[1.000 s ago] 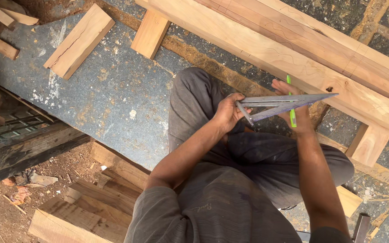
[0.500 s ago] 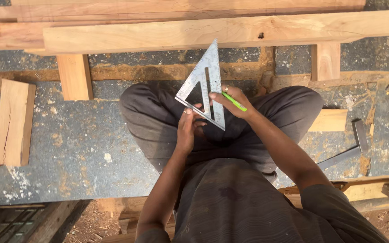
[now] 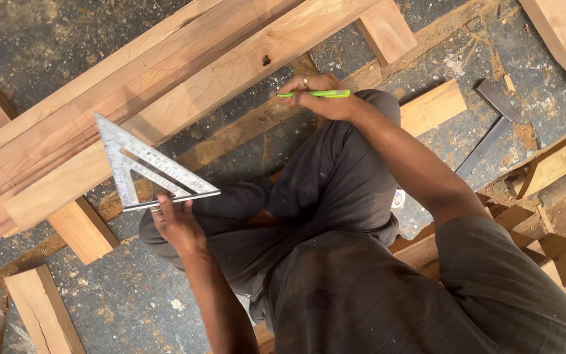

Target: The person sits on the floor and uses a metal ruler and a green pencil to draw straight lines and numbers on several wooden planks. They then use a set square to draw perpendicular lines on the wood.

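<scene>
The left hand [image 3: 177, 226] has its grip closed on the thick base edge of a metal triangular square [image 3: 140, 170], thumb and fingers pinched round it, so the tool is held up with its tip lying over the edge of the long timber planks [image 3: 185, 78]. It looks to be hovering or only lightly resting there rather than pressed flat and butted against the wood; from this angle I cannot tell for certain whether it touches. The right hand [image 3: 319, 98] is closed round a green pencil [image 3: 316, 94], held roughly level and pointing toward the left hand, its tip just beside the near plank but not on it.

As for progress: both tools are in hand, and the planks lie side by side on short cross blocks [image 3: 83, 229] on the grey floor [image 3: 119, 295]. Faint wavy pencil lines already run along the plank faces, so some marking seems done. No fresh straight line shows under the square, and it is not yet seated for one.

Farther out lie a steel try square [image 3: 486, 134], a loose offcut [image 3: 42, 311] and more timber to the person's right.
</scene>
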